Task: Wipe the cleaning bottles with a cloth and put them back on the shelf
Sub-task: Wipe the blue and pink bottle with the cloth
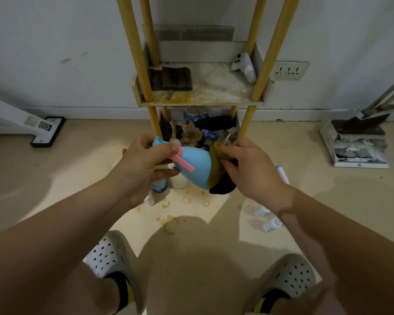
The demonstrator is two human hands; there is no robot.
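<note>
1. The blue bottle (pixel 196 164) is held in mid-air before the shelf (pixel 214 85), my left grip (pixel 143 164) curled round its neck.
2. My right grip (pixel 253 167) pinches the cloth (pixel 215 175) against its base: wiping.
3. Next, I judge: finish wiping, then shelve it upright.

A lived-in corner of a home, as I see it through the head camera: a pale floor (pixel 77 169) meets a white painted wall (pixel 55 30) at a skirting board (pixel 77 111). A wall socket (pixel 290 70) is set low beside a narrow shelf rack (pixel 200 102) on wooden posts. A white game controller (pixel 245 67) lies on the rack's stained tray, and household clutter (pixel 191 130) fills the tier beneath. A broom and dustpan set (pixel 359 133) leans at right; the base of a white floor appliance (pixel 47 131) stands at left. Small plastic bottles (pixel 272 223) sit on the floor near ring-shaped stains (pixel 170 226). The wearer's feet are in perforated clogs (pixel 107 253).
</note>
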